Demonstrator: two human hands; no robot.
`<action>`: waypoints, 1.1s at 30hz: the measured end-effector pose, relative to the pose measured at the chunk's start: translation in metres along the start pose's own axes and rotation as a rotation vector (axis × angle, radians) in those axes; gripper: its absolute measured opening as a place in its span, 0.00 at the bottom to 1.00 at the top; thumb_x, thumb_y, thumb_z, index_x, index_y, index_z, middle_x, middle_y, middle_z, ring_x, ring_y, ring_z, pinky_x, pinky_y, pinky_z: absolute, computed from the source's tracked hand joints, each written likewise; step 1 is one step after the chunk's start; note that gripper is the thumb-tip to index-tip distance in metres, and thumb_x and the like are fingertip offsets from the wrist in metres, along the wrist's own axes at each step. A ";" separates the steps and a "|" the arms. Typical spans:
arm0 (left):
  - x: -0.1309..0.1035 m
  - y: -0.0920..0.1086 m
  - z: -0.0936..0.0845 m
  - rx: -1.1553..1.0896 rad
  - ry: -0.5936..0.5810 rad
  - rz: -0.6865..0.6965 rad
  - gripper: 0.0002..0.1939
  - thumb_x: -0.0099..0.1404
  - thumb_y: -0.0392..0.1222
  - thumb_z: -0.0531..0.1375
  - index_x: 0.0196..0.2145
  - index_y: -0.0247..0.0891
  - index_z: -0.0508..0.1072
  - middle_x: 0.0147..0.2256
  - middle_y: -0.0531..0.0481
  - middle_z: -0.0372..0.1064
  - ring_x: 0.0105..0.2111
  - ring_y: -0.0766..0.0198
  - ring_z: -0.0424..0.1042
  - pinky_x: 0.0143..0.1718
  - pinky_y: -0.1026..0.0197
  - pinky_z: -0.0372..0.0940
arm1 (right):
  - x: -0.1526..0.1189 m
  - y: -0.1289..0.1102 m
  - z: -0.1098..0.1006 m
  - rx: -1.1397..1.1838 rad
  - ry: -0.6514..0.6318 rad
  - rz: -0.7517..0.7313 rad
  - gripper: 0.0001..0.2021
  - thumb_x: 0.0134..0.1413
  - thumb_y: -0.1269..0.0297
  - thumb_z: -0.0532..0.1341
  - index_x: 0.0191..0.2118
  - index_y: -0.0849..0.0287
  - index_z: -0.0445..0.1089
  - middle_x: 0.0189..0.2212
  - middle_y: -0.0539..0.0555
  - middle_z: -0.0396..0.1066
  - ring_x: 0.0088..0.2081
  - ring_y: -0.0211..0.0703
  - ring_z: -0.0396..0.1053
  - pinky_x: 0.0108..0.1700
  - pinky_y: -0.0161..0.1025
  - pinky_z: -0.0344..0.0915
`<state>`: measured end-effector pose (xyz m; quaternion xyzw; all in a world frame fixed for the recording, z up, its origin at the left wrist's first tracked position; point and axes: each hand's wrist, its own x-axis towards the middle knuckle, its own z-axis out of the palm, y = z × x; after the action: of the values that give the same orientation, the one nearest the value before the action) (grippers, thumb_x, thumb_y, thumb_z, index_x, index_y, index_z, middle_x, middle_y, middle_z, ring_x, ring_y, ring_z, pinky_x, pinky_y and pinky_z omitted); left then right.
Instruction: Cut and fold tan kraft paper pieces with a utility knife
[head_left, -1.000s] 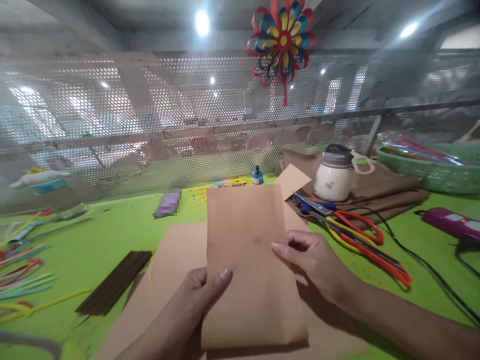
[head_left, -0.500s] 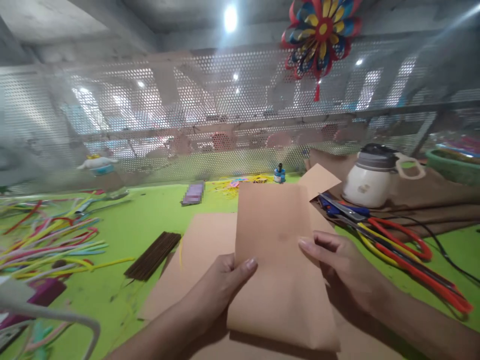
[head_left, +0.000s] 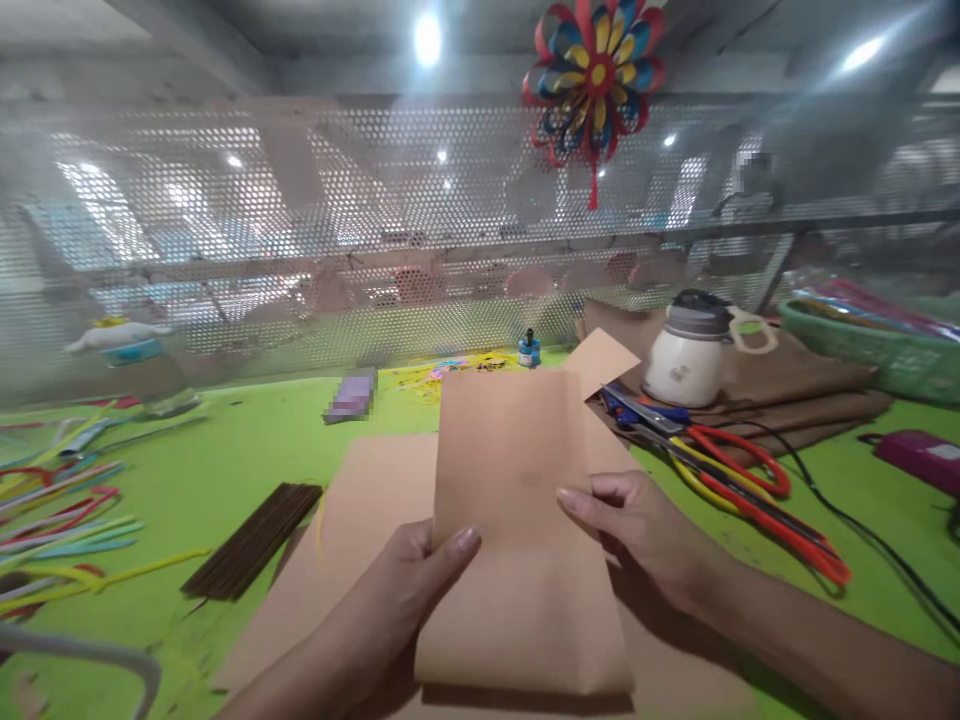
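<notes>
A folded sheet of brown paper [head_left: 517,440] is held up in front of me, its lower end curling over in a rounded fold. My left hand [head_left: 420,575] grips its left edge, thumb on the front face and fingers hidden behind. On the right edge, my right hand [head_left: 637,520] pinches the same paper between thumb and fingers. Beneath lies a larger flat brown sheet [head_left: 337,530] on the green table [head_left: 255,430]. Left of that sheet is a bundle of dark brown sticks [head_left: 255,540].
Red-handled scissors [head_left: 750,490], a blue-handled tool [head_left: 645,408], a white jug [head_left: 686,360] and a black cable stand at right. Colourful strips [head_left: 67,540] lie left. A green basket [head_left: 885,350] is far right; a small blue bottle [head_left: 529,348] stands behind the paper.
The view has turned right, so most things appear further left; a purple object and more of the basket now show at right. Both hands keep their hold on the paper.
</notes>
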<state>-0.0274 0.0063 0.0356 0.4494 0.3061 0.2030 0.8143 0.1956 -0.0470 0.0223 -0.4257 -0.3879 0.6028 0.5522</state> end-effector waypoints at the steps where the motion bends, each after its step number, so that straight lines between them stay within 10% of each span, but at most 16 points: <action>1: 0.000 0.000 -0.001 -0.008 0.002 -0.003 0.27 0.65 0.50 0.62 0.58 0.35 0.69 0.47 0.34 0.75 0.44 0.46 0.76 0.42 0.52 0.68 | 0.000 0.001 -0.001 0.000 -0.004 -0.005 0.18 0.46 0.50 0.70 0.32 0.64 0.79 0.25 0.55 0.74 0.28 0.43 0.70 0.39 0.45 0.67; 33: 0.001 -0.002 -0.003 -0.134 -0.047 0.019 0.27 0.67 0.40 0.59 0.62 0.31 0.62 0.51 0.29 0.71 0.48 0.44 0.73 0.47 0.46 0.67 | -0.001 0.003 -0.003 -0.090 0.043 -0.087 0.17 0.48 0.53 0.70 0.40 0.60 0.80 0.34 0.60 0.79 0.35 0.49 0.74 0.41 0.45 0.69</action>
<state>-0.0285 0.0081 0.0326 0.4013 0.2685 0.2201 0.8476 0.1974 -0.0481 0.0188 -0.4456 -0.4208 0.5510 0.5663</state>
